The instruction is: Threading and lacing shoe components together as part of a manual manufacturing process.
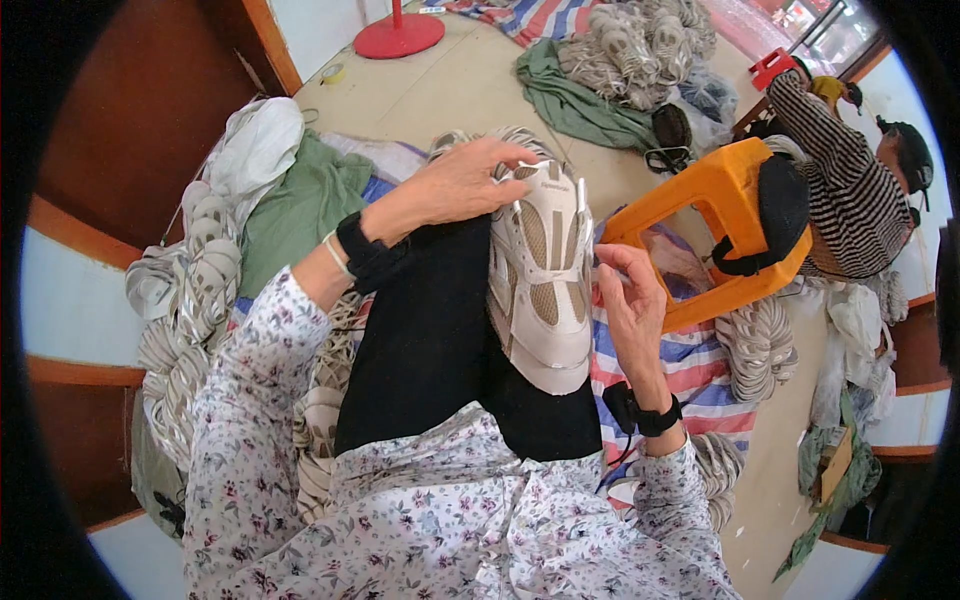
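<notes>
1. Fingers [500, 165] of the left hand [455, 185] lie curled over the top end of a beige shoe upper [540, 280], the tips pressed down on its rim where a white lace [548, 170] shows; the palm steadies the piece from the left.
2. Right hand [630, 300] sits at the upper's right edge, thumb and forefinger drawn together at the eyelet row; whether they pinch a lace end there I cannot tell, it is too small to see.
3. Upper rests lengthwise on the lap, on black cloth [430, 340], toe end toward the body, with mesh panels facing up.
4. Judging by the grip, the step in hand looks like threading or tidying the lace along the eyelets, one hand holding, the other working.
5. A next move would likely call for a steady hold from the left hand while the right hand feeds the lace through a small hole; the upper is soft and could fold if the hold slackens.
6. Around the lap: stacks of similar uppers [190, 290] at the left, more in a heap [640, 45] ahead, a green cloth [300, 200], and a striped sheet [690, 360] under the right forearm.
7. An orange stool [720, 190] lies tipped just beside the right hand; beyond it sits another person in a striped top [850, 190].
</notes>
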A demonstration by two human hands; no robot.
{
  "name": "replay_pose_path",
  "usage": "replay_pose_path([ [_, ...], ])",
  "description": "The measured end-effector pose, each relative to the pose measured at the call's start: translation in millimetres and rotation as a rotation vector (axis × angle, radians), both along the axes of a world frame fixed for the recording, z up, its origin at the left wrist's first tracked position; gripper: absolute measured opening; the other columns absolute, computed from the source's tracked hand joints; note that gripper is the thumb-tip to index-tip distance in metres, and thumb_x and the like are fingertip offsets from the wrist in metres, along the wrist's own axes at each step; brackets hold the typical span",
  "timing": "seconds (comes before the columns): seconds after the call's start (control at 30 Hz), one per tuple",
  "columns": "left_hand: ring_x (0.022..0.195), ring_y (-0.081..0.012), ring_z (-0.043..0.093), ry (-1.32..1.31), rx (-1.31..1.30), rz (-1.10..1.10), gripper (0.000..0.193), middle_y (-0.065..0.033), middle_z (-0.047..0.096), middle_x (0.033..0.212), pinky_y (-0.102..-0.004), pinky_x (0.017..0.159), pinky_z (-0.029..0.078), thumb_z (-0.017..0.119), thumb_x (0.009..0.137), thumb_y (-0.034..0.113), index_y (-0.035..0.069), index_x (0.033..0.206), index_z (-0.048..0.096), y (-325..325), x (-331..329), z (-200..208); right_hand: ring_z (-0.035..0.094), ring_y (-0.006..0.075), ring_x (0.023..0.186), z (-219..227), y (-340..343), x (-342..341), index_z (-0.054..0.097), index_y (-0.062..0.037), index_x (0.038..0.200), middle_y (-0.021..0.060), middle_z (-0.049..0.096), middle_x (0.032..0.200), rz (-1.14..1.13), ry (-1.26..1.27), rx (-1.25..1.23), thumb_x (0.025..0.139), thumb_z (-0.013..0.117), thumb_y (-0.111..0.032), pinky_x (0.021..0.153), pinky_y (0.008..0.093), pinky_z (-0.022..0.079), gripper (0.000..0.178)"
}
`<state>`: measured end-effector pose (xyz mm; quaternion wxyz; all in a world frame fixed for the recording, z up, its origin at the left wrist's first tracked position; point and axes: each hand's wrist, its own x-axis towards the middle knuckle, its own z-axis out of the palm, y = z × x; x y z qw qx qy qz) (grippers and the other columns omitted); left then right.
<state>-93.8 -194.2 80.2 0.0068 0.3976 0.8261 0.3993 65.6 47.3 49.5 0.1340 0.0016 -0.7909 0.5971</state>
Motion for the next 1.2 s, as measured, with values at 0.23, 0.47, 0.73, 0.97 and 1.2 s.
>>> replay_pose_path([
  [0.23, 0.077, -0.0214, 0.065, 0.031, -0.066, 0.106, 0.044, -0.0138, 0.068, 0.093, -0.0333, 0.067, 0.053, 0.076, 0.081, 0.021, 0.008, 0.122, 0.068, 0, 12, -2, 0.046, 0.0305, 0.106, 5, -39, 24, 0.066, -0.0077, 0.115, 0.0106, 0.054, 0.116, 0.14, 0.267, 0.521, 0.08, 0.068, -0.013, 0.095, 0.0428, 0.036, 0.036],
  [0.47, 0.067, -0.0186, 0.062, 0.052, -0.071, 0.134, 0.045, -0.013, 0.069, 0.096, -0.0307, 0.063, 0.052, 0.075, 0.082, 0.011, 0.007, 0.125, 0.066, -20, 32, -4, 0.046, 0.0313, 0.109, 7, -56, 35, 0.063, -0.0083, 0.116, 0.0075, 0.054, 0.118, 0.126, 0.346, 0.653, 0.077, 0.069, -0.013, 0.092, 0.0445, 0.034, 0.04],
  [0.73, 0.076, -0.0224, 0.061, 0.124, 0.02, 0.113, 0.048, -0.0153, 0.061, 0.106, -0.032, 0.066, 0.052, 0.064, 0.083, 0.0, 0.002, 0.131, 0.058, -6, 42, 4, 0.048, 0.0325, 0.108, -15, -43, 21, 0.063, -0.0087, 0.117, 0.011, 0.055, 0.119, 0.083, 0.405, 0.531, 0.08, 0.066, -0.017, 0.093, 0.0453, 0.038, 0.037],
  [0.97, 0.077, -0.0254, 0.063, 0.168, 0.021, 0.181, 0.039, -0.0156, 0.061, 0.104, -0.0293, 0.065, 0.051, 0.062, 0.079, -0.008, -0.002, 0.117, 0.063, -20, 71, 35, 0.048, 0.0311, 0.111, -32, -53, 26, 0.063, -0.011, 0.119, 0.0101, 0.054, 0.125, 0.079, 0.379, 0.458, 0.085, 0.063, -0.024, 0.093, 0.0452, 0.037, 0.036],
  [1.2, 0.057, -0.0079, 0.057, -0.606, 0.206, 0.344, 0.015, -0.0053, 0.065, 0.077, -0.0207, 0.054, 0.046, 0.061, 0.094, 0.005, -0.002, 0.102, 0.07, -51, 73, -3, 0.047, 0.0304, 0.112, -28, -46, 28, 0.061, -0.0096, 0.117, 0.01, 0.052, 0.121, 0.038, 0.388, 0.404, 0.085, 0.063, -0.023, 0.089, 0.0446, 0.036, 0.035],
])
